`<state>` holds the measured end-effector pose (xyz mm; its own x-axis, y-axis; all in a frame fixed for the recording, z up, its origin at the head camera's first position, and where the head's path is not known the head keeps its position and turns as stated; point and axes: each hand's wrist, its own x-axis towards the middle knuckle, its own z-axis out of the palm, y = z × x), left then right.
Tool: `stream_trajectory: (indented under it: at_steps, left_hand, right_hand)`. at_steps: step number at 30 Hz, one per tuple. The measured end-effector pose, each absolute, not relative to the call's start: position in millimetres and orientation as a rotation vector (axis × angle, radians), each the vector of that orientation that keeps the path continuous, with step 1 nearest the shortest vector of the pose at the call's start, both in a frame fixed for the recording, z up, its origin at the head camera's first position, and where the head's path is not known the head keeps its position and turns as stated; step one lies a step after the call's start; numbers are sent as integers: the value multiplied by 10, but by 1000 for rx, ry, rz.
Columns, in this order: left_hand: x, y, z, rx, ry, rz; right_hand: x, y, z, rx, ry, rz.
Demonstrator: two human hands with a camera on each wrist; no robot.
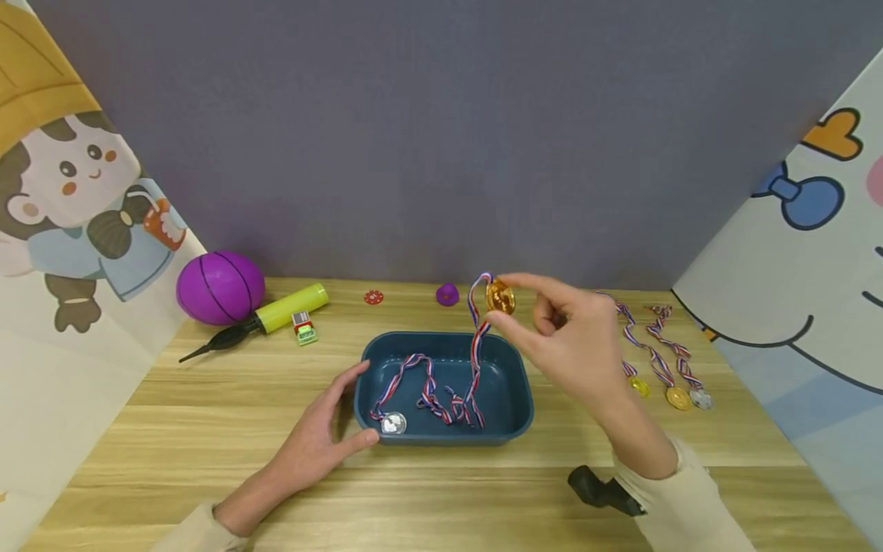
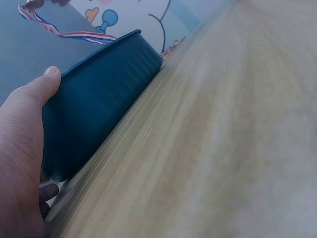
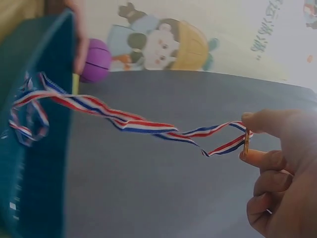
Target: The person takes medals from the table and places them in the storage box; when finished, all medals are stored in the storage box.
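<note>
Between thumb and index finger, my right hand pinches a gold medal above the right half of a dark blue plastic tub. Its red, white and blue ribbon hangs down into the tub. A silver medal lies inside at the near left corner, its striped ribbon winding across the bottom. My left hand holds the tub's left end, the thumb at the near rim and the fingers along the left side. In the left wrist view, the thumb presses at the rim.
To the right lie more ribboned medals, including a gold one and a silver one. At left are a purple ball, a yellow-green hand pump and a small red-and-green item. A red chip and purple piece sit near the grey wall.
</note>
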<state>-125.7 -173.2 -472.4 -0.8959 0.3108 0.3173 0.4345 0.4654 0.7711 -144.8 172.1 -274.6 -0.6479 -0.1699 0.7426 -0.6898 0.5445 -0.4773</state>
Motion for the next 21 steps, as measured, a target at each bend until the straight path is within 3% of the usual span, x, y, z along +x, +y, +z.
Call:
stream_trajectory:
  at_steps: [21]
  left_hand:
    - [-1265, -1732, -4732, -667, -2571, -1406]
  right_hand:
    - [-1424, 1435, -3787, 704, -2717, 956]
